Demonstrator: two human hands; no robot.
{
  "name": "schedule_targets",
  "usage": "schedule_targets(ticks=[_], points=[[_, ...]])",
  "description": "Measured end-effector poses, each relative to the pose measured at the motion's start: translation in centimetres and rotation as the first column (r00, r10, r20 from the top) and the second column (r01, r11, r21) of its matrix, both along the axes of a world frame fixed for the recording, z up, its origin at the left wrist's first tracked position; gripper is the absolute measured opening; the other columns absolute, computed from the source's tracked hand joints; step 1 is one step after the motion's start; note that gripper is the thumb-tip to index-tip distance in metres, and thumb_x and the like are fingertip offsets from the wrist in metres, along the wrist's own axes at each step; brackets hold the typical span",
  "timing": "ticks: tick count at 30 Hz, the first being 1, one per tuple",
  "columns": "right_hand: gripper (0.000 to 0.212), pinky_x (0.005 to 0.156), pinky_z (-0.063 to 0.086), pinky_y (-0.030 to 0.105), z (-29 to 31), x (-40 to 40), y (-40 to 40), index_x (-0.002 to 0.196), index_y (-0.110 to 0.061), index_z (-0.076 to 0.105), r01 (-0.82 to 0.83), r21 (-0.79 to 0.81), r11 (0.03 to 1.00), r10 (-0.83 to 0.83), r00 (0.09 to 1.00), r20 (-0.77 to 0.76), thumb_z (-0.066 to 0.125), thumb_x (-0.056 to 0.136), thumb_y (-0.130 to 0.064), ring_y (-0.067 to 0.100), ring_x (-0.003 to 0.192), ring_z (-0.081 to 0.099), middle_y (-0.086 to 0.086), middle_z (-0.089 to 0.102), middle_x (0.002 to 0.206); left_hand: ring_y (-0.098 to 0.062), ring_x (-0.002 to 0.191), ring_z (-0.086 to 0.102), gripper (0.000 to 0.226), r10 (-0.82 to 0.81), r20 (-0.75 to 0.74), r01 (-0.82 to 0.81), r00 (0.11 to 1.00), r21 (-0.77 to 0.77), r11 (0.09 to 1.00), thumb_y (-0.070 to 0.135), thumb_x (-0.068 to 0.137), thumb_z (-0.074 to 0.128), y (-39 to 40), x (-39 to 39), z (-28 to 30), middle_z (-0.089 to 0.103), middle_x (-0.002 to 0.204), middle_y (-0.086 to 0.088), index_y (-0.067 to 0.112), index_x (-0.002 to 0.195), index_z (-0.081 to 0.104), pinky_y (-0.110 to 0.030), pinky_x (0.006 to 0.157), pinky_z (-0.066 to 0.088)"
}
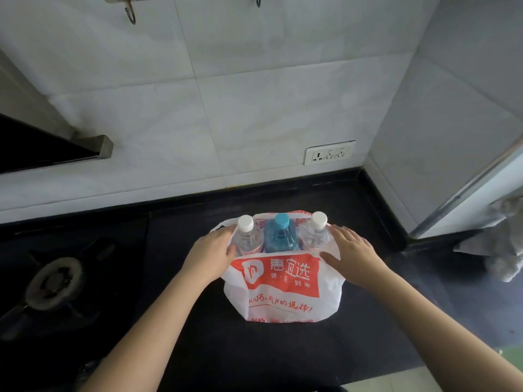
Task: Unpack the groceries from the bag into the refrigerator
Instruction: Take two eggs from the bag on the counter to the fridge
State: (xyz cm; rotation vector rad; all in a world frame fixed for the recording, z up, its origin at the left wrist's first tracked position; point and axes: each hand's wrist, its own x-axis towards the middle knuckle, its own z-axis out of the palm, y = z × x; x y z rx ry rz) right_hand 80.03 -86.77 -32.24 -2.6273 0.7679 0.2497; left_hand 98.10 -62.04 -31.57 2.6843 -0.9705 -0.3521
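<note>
The black desk (283, 349) is carrying everything here, and the white and red plastic grocery bag (283, 284) is standing upright on it, which serves as the landmark for the rest. The bag's mouth is being held wide, seemingly so that its contents stay upright and reachable.

The left hand (210, 251) is resting on the bag's left edge, fingers relaxed and laid against the plastic beside the nearest bottle, not visibly curled round anything. The right hand (349, 251) is lying on the bag's right edge in the same way, fingers straight and spread. Both appear to be steadying or spreading the bag rather than lifting anything out, so unpacking is probably only starting.

Inside the bag, three bottles are standing in a row, touching one another: a clear bottle with a white cap (245, 236) at the left, a blue bottle with a blue cap (280, 236) in the middle, and a second clear white-capped bottle (317, 232) at the right. All three are still in the bag; no refrigerator can be identified with certainty.

Left of the bag, a gas burner (55, 281) is sitting in the desk, well apart. Right of the bag, a grey cloth (506, 244) is hanging near a pale panel. Behind the bag, on the tiled wall (226, 94), a white power socket (329, 152) is sitting. Nothing is blocking the bottles from above.
</note>
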Motion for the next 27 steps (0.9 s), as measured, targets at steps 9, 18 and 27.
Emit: schedule_targets(ticks=[9,18,27], points=[[0.073,0.12,0.013,0.046,-2.3,0.7,-0.5,0.153,-0.024,0.017,-0.032,-0.024,0.999,0.03,0.997,-0.073,0.048,0.093,-0.053,0.022,0.148,0.016,-0.002,0.021,0.16,-0.012,0.091,0.063,0.041,0.088,-0.073,-0.08,0.993,0.113,0.99,0.028,0.097,0.054,-0.8,1.6,-2.1,0.063,0.119,0.002,0.03,0.137,0.045,-0.027,0.072,0.053],[0.072,0.12,0.012,0.047,-6.3,1.2,-1.1,0.153,-0.024,0.014,-0.098,-0.07,0.993,0.082,0.976,-0.201,0.047,0.095,-0.05,0.025,0.148,0.012,0.001,0.018,0.161,-0.015,0.072,0.06,0.016,0.216,-0.16,-0.154,0.963,0.331,0.931,0.042,0.088,0.055,-2.2,2.2,-7.1,0.059,0.087,0.004,0.032,0.098,0.05,-0.033,0.063,0.052],[0.071,0.119,0.002,0.051,-10.3,0.5,-0.5,0.153,-0.028,0.008,-0.056,-0.075,0.996,0.034,0.963,-0.267,0.034,0.095,-0.06,0.027,0.149,0.008,-0.001,0.009,0.163,-0.024,0.148,0.014,0.057,0.067,-0.008,-0.063,0.998,0.244,0.968,0.035,0.096,0.049,-0.2,-0.2,-12.9,0.023,0.16,-0.006,0.021,0.149,0.031,-0.044,0.12,0.016]])
